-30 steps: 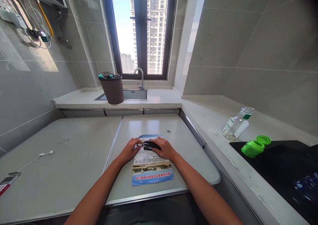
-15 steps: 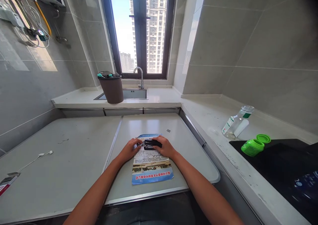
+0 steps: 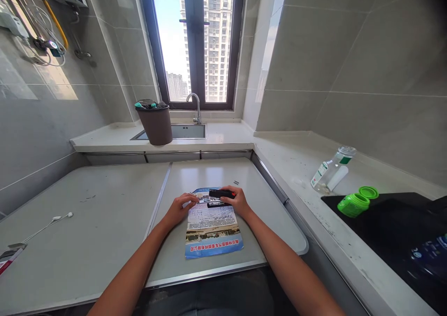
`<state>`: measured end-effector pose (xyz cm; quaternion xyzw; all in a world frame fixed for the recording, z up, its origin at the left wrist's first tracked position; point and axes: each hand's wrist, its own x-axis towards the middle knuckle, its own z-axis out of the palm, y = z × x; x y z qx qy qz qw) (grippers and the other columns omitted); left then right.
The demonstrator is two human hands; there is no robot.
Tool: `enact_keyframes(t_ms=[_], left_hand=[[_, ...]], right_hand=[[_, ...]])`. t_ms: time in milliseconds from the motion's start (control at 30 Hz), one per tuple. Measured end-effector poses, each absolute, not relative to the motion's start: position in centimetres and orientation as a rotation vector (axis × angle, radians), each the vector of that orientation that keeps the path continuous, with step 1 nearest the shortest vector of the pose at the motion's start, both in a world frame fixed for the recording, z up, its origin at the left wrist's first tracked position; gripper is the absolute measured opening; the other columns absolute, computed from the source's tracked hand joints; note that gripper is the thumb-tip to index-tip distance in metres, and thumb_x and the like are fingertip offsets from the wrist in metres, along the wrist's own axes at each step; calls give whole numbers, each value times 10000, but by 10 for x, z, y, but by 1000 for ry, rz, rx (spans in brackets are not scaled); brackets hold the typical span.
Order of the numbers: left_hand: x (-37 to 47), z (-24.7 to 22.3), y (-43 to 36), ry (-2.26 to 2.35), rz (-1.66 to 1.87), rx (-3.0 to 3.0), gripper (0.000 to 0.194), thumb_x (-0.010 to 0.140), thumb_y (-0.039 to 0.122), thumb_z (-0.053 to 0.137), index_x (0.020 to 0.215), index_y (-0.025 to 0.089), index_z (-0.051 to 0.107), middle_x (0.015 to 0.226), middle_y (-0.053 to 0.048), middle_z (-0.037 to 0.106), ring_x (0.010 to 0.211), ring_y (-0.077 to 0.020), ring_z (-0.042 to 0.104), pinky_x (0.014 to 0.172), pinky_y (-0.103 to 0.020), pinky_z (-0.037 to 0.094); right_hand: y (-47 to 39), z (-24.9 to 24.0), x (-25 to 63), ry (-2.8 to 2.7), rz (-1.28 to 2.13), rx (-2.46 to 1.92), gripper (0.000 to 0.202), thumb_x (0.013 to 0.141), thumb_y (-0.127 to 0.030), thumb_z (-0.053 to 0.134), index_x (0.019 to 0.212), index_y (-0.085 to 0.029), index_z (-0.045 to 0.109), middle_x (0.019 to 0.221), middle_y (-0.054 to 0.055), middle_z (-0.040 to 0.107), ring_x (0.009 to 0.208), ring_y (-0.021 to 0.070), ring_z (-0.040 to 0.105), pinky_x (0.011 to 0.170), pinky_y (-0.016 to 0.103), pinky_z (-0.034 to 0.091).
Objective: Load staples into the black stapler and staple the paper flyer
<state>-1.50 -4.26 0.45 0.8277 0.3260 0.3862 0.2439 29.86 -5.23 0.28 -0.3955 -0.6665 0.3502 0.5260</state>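
Observation:
A black stapler point(image 3: 220, 193) is in my right hand point(image 3: 239, 200), held above a printed leaflet point(image 3: 213, 234) on the table. Its black upper part and lower base stand apart, with a silvery metal part showing between them. My left hand point(image 3: 183, 208) lies at the leaflet's upper left edge, near the stapler's left end. Its fingers are bent toward the thumb; what they pinch, if anything, is too small to make out. Two small strips of staples point(image 3: 236, 183) lie on the table beyond my right hand.
A white folding table point(image 3: 115, 232) spans the front, with white cotton-tipped cords point(image 3: 56, 219) at left. Behind stand a brown bin point(image 3: 155, 126) and a sink point(image 3: 190, 131). On the right counter are a glass bottle point(image 3: 331, 171), a green open-lidded container point(image 3: 353, 205) and a black cooktop point(image 3: 387, 241).
The stapler has shifted slightly right and its upper part now stands farther from the base. My left hand has drawn a little away from it. The view has moved slightly.

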Motion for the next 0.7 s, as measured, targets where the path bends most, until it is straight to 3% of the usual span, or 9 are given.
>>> enact_keyframes(t_ms=[167,467,567,700], left_hand=[[-8,10,-49,850,1002,2226,221,1018,349,613,938,207,763,1019,-80,759,988,-224,689,915,-372,551],[7,9,-58,738,914,2219,245,1070,358,508,947,191,639,1025,-80,670,942,-191,609,812,-308,489],[7,5,-56,807,975,2188,196,1028,369,568,937,196,560,966,-45,632,832,-163,553,760,-291,466],[6,3,-57,776,1010,2184,323,1020,372,565,786,206,418,889,-32,574,814,-161,518,753,-285,456]], right_hand=[[-53,5,297,-1597,927,-900,404,747,-489,861,1024,-198,815,929,53,786,842,233,706,770,347,562],[-66,10,282,-1733,966,-826,399,820,-487,843,1107,-219,773,1058,54,775,982,250,719,917,379,554],[-69,11,278,-1765,951,-816,408,845,-500,820,1128,-215,748,1090,59,763,1017,250,709,955,390,542],[-71,9,274,-1865,946,-784,463,883,-536,779,1211,-217,713,1152,67,751,1065,249,696,988,399,538]])
